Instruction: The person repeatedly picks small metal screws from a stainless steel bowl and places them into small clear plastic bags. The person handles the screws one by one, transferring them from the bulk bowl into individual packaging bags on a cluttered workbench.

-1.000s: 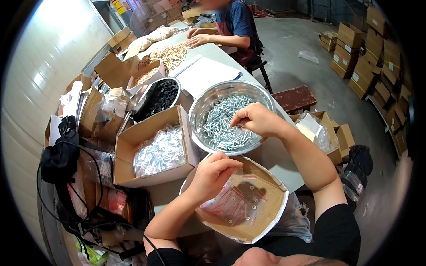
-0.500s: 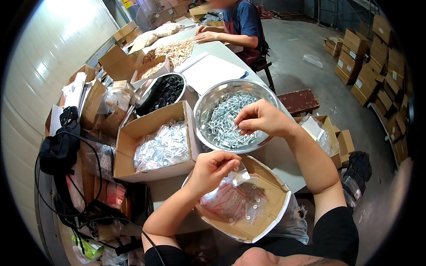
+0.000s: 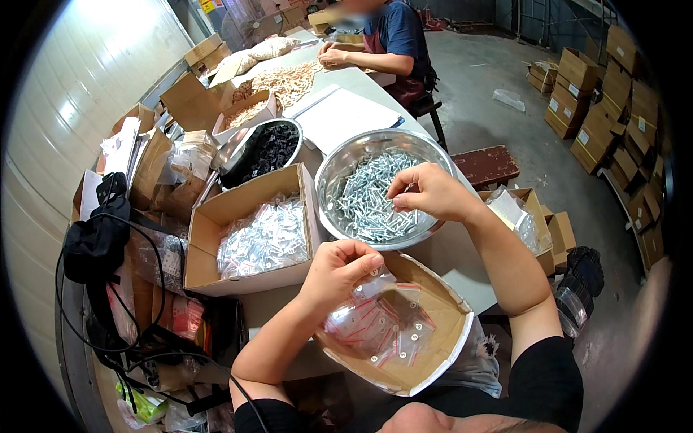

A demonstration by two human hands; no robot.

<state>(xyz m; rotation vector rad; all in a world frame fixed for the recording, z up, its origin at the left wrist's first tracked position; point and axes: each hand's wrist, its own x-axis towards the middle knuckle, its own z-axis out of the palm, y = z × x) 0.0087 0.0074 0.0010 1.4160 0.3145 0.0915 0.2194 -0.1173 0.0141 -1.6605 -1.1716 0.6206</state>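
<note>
My left hand is closed in a pinch on a small clear zip bag, held above an open cardboard tray. Small clear zip bags with red strips and little white round dots lie in that tray. Over the right side of a steel bowl hangs my right hand, thumb and fingers pinched together. Whatever they hold, if anything, is too small to make out. Loose silver screws heap up in the bowl beneath it.
Left of the bowl stands a cardboard box of filled clear bags. Behind it are a bowl of black parts and white paper. Across the table a person handles beige pieces. Stacked cartons line the right.
My right hand has shifted slightly right over the screws. My left hand has tilted a little, and the bag in it has turned. The other person's hands have drawn closer together.
</note>
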